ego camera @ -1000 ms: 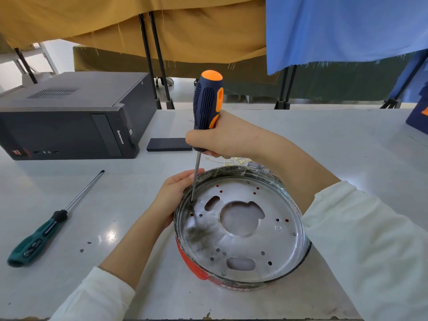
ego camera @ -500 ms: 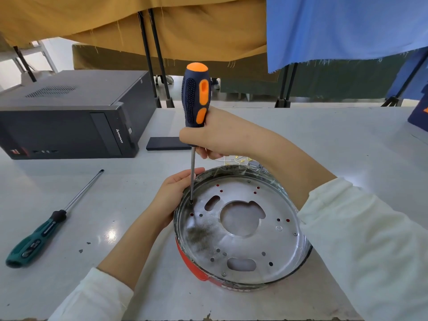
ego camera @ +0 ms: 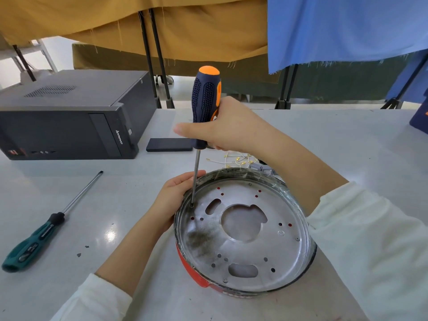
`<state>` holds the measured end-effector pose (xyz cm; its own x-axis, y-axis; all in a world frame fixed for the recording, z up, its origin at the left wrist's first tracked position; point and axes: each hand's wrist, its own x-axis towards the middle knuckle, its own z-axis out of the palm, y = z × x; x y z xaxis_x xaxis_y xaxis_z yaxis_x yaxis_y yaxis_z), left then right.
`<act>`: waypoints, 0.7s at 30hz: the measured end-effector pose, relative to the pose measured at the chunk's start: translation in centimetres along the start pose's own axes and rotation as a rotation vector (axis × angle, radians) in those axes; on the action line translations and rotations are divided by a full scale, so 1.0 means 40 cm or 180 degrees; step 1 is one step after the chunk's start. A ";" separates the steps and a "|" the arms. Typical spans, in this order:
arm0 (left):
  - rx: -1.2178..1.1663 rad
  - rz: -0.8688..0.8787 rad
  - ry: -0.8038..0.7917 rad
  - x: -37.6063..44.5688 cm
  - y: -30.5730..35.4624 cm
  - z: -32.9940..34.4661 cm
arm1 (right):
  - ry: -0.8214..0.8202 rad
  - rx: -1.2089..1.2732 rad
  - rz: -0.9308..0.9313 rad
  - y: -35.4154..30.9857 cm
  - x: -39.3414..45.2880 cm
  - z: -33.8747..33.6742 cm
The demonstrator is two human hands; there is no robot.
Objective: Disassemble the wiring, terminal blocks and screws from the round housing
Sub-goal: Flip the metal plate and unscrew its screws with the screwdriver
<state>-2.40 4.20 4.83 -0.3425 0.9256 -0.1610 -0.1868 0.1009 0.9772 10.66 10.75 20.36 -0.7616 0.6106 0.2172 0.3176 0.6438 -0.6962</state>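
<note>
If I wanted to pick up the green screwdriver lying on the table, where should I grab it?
Probably by the thick green handle, reaching down from above. The green screwdriver lies flat with the handle toward the table's near edge and the thin metal shaft pointing away; the handle looks chunkier and easier to wrap fingers round.

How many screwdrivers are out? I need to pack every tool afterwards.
2. The orange-and-navy screwdriver is gripped upright in the right hand, tip in the round housing. The green-handled screwdriver lies on the table, left of it.

Grey table (ego camera: 347, 144) bears housing (ego camera: 301, 230), computer (ego camera: 69, 117), green screwdriver (ego camera: 41, 235), perhaps wires (ego camera: 234, 159).
</note>
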 end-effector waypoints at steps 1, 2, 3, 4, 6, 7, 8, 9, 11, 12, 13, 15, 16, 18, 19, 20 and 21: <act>-0.0023 -0.0001 0.0008 -0.001 -0.001 0.001 | 0.0150 -0.0070 -0.0041 0.001 0.004 0.011; -0.0051 0.0000 0.0016 -0.002 -0.002 0.002 | 0.0271 -0.0090 -0.0083 0.003 0.007 0.022; -0.0073 0.0003 0.0023 -0.002 -0.003 0.003 | 0.0366 -0.0070 -0.0120 0.004 0.009 0.033; -0.0086 0.0006 0.0028 -0.003 -0.003 0.004 | 0.0402 -0.0025 -0.0167 0.005 0.013 0.042; -0.0068 0.0015 0.0025 -0.003 -0.002 0.006 | 0.0305 0.0089 -0.0259 0.006 0.020 0.050; -0.0049 0.0017 0.0026 -0.003 -0.002 0.005 | 0.0203 0.0145 -0.0300 0.004 0.024 0.050; -0.0032 0.0018 0.0028 -0.003 -0.002 0.005 | 0.0108 0.0202 -0.0328 0.002 0.026 0.048; -0.0019 0.0021 0.0027 -0.003 -0.001 0.005 | 0.0033 0.0266 -0.0340 0.001 0.027 0.045; 0.0016 0.0032 0.0019 -0.004 0.001 0.005 | -0.0108 0.0418 -0.0358 0.000 0.027 0.041; 0.0052 0.0041 0.0015 -0.004 0.001 0.004 | -0.0200 0.0494 -0.0364 0.001 0.026 0.038; 0.0080 0.0052 0.0010 -0.004 0.001 0.004 | -0.0294 0.0539 -0.0369 0.003 0.025 0.033; 0.0070 0.0061 0.0003 -0.004 0.002 0.003 | -0.0426 0.0501 -0.0347 0.008 0.024 0.017; 0.0059 0.0060 0.0003 -0.005 0.003 0.003 | -0.0476 0.0440 -0.0307 0.011 0.026 0.008; 0.0058 0.0070 0.0014 -0.006 0.004 0.004 | -0.0595 0.0296 -0.0217 0.012 0.031 -0.008; 0.0065 0.0074 0.0017 -0.006 0.004 0.005 | -0.0669 0.0231 -0.0159 0.011 0.033 -0.014; 0.0076 0.0073 0.0016 -0.007 0.004 0.005 | -0.0735 0.0190 -0.0093 0.009 0.036 -0.020; 0.0082 0.0074 0.0014 -0.007 0.004 0.005 | -0.0780 0.0186 -0.0036 0.006 0.039 -0.024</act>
<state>-2.16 4.04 5.07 -0.3503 0.9263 -0.1388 -0.1549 0.0888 0.9839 10.09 12.29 21.19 -0.8813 0.4691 0.0578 0.2807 0.6179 -0.7345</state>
